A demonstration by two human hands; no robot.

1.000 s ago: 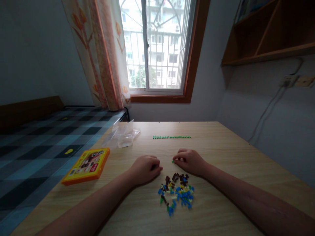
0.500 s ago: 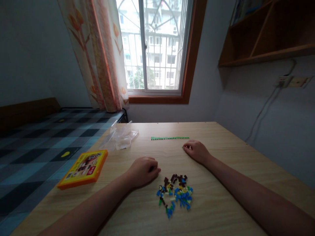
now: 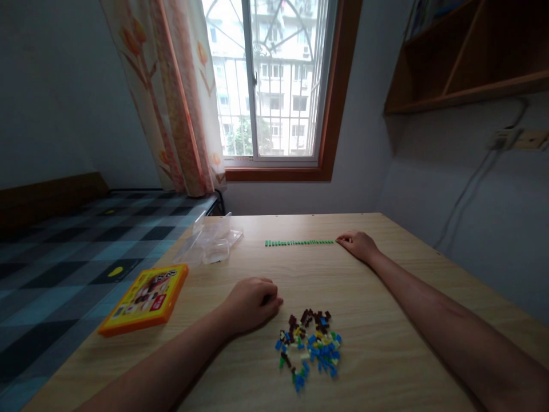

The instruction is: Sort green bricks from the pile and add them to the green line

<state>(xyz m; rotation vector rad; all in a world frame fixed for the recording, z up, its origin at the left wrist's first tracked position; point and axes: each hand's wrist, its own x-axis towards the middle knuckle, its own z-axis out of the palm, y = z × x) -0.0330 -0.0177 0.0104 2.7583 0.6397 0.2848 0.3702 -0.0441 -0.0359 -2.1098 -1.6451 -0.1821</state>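
My right hand [image 3: 359, 246] rests at the far side of the table, its fingertips pinched on a small green brick at the right end of a row of green bricks [image 3: 300, 243]. Most of that brick is hidden by the fingers. Nearer to me, my left hand [image 3: 252, 304] lies on its side with the fingers curled closed; whatever they may hold is hidden. Just right of and below it, a loose pile of small building bricks [image 3: 323, 350] in blue, brown, yellow, cream and green is spread on the tabletop.
A yellow and orange box [image 3: 143, 300] lies at the table's left edge. Behind it stand clear plastic trays [image 3: 214, 243]. The wooden table [image 3: 398, 349] borders a bed with a checked cover [image 3: 55, 252] on the left. A shelf [image 3: 467, 91] hangs on the right wall.
My right hand has moved right and away from me, from in front of the green row to its right end. My left hand stays beside the pile. The view has shifted slightly.
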